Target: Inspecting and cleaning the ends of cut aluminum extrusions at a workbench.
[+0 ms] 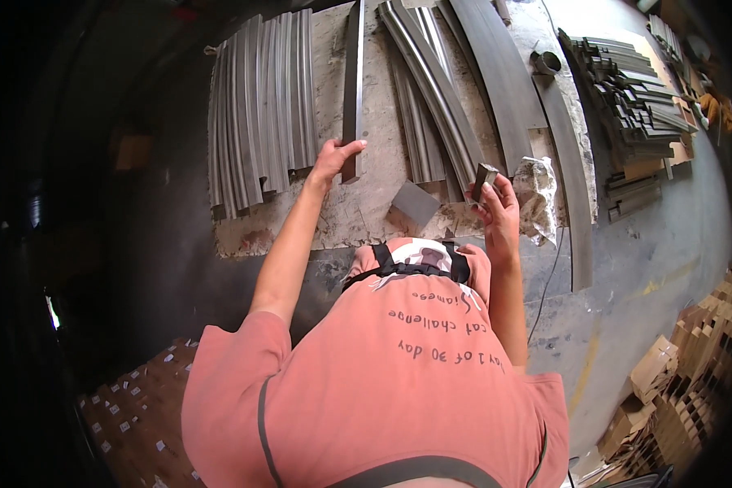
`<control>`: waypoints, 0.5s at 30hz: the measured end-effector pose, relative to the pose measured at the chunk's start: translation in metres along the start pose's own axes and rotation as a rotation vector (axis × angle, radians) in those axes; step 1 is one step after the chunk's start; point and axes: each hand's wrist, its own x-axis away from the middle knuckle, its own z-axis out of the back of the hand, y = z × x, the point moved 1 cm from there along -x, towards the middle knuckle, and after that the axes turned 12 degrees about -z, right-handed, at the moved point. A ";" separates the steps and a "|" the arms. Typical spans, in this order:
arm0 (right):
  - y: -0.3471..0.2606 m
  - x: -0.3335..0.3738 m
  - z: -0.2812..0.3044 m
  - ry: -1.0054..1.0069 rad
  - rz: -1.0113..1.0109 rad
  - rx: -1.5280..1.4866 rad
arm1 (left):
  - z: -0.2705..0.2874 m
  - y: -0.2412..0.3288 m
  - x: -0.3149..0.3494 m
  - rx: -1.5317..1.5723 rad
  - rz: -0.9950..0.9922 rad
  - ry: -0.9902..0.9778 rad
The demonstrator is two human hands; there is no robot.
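My left hand is closed round the near end of a long, narrow dark metal strip, which reaches away toward the far edge of the worktable. In the fingers of my right hand is a small dark metal block with a shiny end, held near the ends of some long metal profiles. A small grey square plate lies on the table between my hands. To the left, several ribbed metal profiles lie side by side.
Right of my right hand lie crumpled whitish wrapping, a wide flat metal strip and a narrower strip jutting past the near edge. A round container stands farther back. Stacked profiles and cardboard are at the far right.
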 end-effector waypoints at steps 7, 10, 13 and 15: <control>0.021 0.020 -0.012 -0.080 -0.026 0.036 | -0.012 0.041 0.030 0.469 0.105 -0.205; 0.008 0.033 -0.032 -0.124 0.022 0.123 | -0.031 0.076 0.051 0.690 0.096 -0.197; -0.008 0.047 -0.056 -0.164 0.128 0.221 | -0.038 0.090 0.064 0.894 0.102 -0.168; -0.012 0.054 -0.072 -0.147 0.209 0.211 | -0.039 0.104 0.072 0.961 0.123 -0.177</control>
